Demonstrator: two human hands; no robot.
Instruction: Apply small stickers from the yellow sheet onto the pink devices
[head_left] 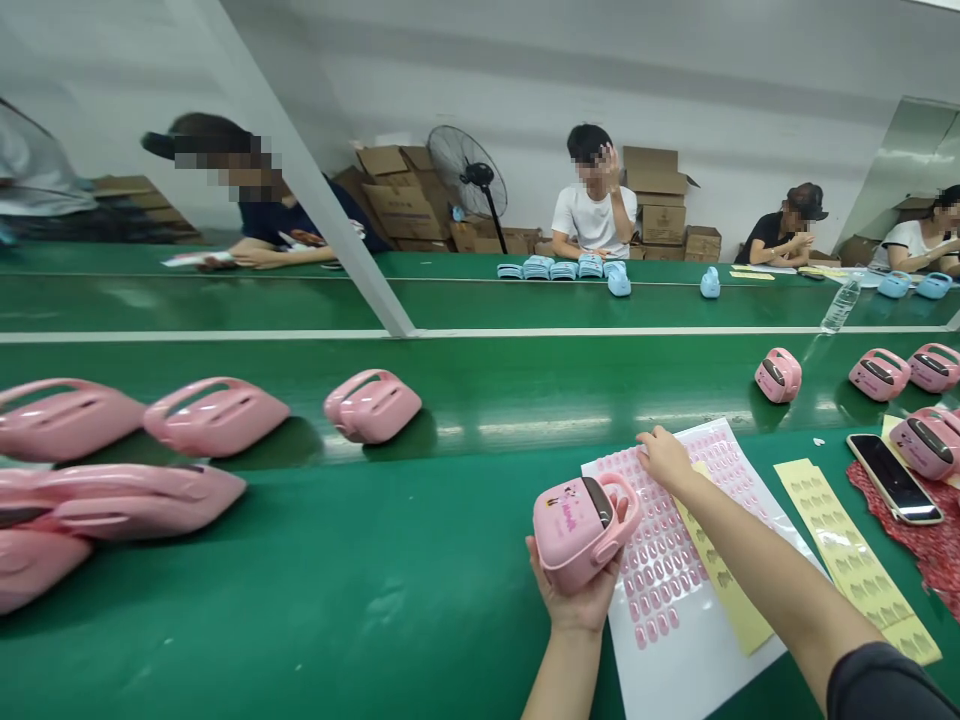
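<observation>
My left hand (574, 600) is wrapped round a pink plastic device with a carry handle (566, 535); it has a dark window and a printed cartoon figure. Right beside it lies a white sheet of small pink oval stickers (660, 560), with gaps in its lower rows. My right hand (666, 460) rests at the top of this sheet, its fingers drawn together against the stickers. Whatever those fingertips pinch is too small to make out. Under my right forearm, a yellow sticker strip (739, 600) lies on the sheet, partly covered.
More pink devices (373, 405) stand on the green belt and at left. At right are yellow sticker strips (855, 560), a phone (895, 480) on red bubble wrap (941, 545), and a water bottle (840, 305). Several people sit across the line near blue devices (619, 280).
</observation>
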